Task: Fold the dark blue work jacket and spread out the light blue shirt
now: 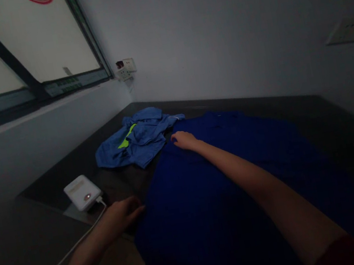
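Note:
A dark blue shirt (187,194) lies spread across the dark tabletop, its collar area toward the wall and its lower edge hanging over the front. My right hand (184,140) rests on the upper left part of the shirt, fingers curled and pinching cloth at its edge. At the lower left edge, my left hand (125,211) has bent fingers and its thumb tip against the cloth; the grip itself is partly hidden. Beyond the right hand lies a crumpled lighter blue garment (146,133) with a bright yellow-green patch.
A white power bank (83,192) with a plugged-in white cable (72,249) sits on the table (113,179) near its left edge, close to my left forearm. Walls border the far and left sides, with a window (36,43) and sockets (125,68). The room is dim.

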Tool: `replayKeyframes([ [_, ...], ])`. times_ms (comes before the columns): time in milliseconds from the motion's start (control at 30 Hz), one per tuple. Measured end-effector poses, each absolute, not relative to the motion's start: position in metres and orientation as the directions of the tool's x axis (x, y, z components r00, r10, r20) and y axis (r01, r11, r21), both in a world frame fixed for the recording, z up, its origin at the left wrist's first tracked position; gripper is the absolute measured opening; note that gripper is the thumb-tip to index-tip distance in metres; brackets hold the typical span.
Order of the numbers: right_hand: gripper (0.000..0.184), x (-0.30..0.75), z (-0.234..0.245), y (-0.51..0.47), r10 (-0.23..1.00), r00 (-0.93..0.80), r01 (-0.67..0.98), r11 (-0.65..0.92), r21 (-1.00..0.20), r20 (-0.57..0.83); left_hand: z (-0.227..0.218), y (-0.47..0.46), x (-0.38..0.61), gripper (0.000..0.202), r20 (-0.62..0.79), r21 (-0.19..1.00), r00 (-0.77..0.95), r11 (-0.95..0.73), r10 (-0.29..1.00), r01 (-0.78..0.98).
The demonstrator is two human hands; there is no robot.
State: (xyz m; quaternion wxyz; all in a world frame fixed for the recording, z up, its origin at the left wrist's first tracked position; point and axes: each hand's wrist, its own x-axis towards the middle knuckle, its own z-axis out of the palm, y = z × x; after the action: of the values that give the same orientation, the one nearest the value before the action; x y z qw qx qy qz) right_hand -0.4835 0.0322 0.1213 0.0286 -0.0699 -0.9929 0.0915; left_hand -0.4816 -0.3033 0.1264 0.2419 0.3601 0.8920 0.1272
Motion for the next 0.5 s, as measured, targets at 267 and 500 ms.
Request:
replayKeyframes([
  [267,0.044,-0.538,0.114,0.028,-0.027,-0.996,-0.017,0.994,-0.108,-0.088,0.103,-0.312,-0.467,0.037,-0.366,0.46,-0.608,0.705,0.705,0.54],
  [500,0.04,-0.537,0.127,0.037,-0.057,-0.99,-0.051,0.997,-0.051,-0.13,0.112,-0.319,-0.456,0.033,-0.302,0.671,-0.494,0.55,0.815,0.497],
])
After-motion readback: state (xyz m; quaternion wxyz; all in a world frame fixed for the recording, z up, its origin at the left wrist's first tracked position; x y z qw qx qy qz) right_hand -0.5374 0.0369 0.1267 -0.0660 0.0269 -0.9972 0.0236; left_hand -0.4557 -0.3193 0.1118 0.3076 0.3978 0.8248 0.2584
